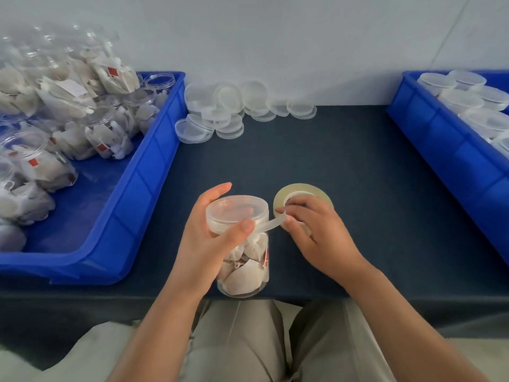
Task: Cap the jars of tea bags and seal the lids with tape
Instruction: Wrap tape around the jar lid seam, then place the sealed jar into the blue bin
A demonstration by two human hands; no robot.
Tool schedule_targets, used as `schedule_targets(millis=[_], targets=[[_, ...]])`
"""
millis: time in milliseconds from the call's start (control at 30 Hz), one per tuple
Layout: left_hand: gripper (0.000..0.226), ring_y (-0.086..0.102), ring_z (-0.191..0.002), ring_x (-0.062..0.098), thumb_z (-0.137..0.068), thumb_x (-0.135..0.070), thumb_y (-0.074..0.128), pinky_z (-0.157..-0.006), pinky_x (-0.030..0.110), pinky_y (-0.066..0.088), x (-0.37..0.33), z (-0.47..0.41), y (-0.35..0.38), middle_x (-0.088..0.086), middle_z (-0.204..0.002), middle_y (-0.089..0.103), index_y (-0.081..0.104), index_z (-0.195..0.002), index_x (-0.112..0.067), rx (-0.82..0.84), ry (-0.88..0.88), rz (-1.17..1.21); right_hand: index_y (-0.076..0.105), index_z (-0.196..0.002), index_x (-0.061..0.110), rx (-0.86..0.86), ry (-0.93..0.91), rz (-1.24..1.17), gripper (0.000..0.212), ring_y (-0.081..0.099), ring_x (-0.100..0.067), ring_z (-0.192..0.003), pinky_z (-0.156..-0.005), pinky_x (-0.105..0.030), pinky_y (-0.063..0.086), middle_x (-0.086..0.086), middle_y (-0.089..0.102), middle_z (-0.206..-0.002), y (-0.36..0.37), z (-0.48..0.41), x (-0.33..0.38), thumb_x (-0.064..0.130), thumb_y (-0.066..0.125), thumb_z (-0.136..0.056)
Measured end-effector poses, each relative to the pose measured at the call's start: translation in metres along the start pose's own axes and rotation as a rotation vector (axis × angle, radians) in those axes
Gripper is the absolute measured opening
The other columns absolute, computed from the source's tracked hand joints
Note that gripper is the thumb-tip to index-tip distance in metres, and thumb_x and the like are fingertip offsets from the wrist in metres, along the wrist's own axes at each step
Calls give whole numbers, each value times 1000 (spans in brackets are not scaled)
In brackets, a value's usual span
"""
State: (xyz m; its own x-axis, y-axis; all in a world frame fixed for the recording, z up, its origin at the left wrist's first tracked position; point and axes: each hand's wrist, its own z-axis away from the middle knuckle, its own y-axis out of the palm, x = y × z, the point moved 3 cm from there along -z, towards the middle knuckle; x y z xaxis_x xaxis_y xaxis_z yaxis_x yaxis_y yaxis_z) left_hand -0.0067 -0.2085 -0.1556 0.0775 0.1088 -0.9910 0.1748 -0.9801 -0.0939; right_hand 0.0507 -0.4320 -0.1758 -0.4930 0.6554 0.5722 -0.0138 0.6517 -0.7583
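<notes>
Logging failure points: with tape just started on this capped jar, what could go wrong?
Only the thumb of the left hand pins the tape strip to the lid; a slip might free its end. The strip hangs unsupported toward the tape roll in the right hand and could twist. The jar is at the table's near edge and could drop.

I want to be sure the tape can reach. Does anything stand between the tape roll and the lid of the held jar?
Nothing visible does. The tape strip runs free from the tape roll in the right hand to the lid of the jar, where the left hand presses its end with the thumb.
</notes>
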Motion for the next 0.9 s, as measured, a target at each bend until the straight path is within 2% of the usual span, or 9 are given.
schedule_targets(millis=[67,133,200,267,433,567,700,800,900], targets=[[94,66,-126,17,-59,-87,80,-93,36,61,-1,1,1,-12,-134,66,56,-142,-50,9,-5,6,71,-115,41,-21,108,-448,31,67,-7,-116,-95,-16,52,21,71,-114,-10,8,20,55,45,-105],[95,67,-126,25,-61,-85,83,-96,45,61,0,4,2,-5,-136,67,55,-144,-47,31,-24,62,73,-112,29,43,141,-747,30,73,-12,-103,-87,-20,57,10,75,-106,-14,15,37,51,54,-103],[95,68,-125,33,-63,-80,86,-96,51,59,-1,6,4,2,-136,68,56,-145,-44,54,-44,129,75,-101,14,54,150,-871,29,73,-11,-89,-82,-21,58,3,77,-93,-19,19,47,41,66,-103],[93,69,-123,35,-65,-76,88,-92,47,61,-1,8,6,5,-136,68,56,-146,-43,77,-71,182,75,-92,9,25,168,-895,28,71,-8,-80,-79,-20,58,4,76,-84,-22,16,52,36,70,-96],[95,71,-120,36,-67,-72,89,-86,37,62,-1,14,12,12,-138,68,57,-148,-36,161,-192,307,76,-85,22,-56,120,-828,16,67,-9,-73,-72,-21,57,12,73,-77,-21,11,58,36,76,-91],[100,70,-112,40,-68,-70,88,-85,43,60,-4,21,11,24,-136,67,57,-151,-25,189,-232,446,57,-75,20,-148,181,-796,39,52,-19,-62,-61,-27,50,1,61,-70,-14,10,52,49,81,-84],[105,51,-124,56,-81,-69,78,-102,59,39,-14,28,9,43,-144,50,41,-161,-11,324,-190,575,56,-89,7,-161,351,-861,43,54,-26,-80,-81,-43,52,-24,58,-89,-3,13,48,48,65,-97],[100,64,-121,46,-76,-70,84,-94,52,52,-21,24,11,29,-139,63,49,-158,-24,250,-92,408,69,-107,9,-201,428,-1103,59,69,-20,-104,-94,-36,56,-10,73,-108,-4,20,58,62,43,-104],[95,70,-122,32,-70,-72,87,-96,46,57,-21,22,14,10,-133,71,53,-151,-37,173,-20,263,65,-135,19,-182,283,-1006,84,64,-19,-129,-107,-37,53,3,69,-133,-10,28,74,87,38,-93]])
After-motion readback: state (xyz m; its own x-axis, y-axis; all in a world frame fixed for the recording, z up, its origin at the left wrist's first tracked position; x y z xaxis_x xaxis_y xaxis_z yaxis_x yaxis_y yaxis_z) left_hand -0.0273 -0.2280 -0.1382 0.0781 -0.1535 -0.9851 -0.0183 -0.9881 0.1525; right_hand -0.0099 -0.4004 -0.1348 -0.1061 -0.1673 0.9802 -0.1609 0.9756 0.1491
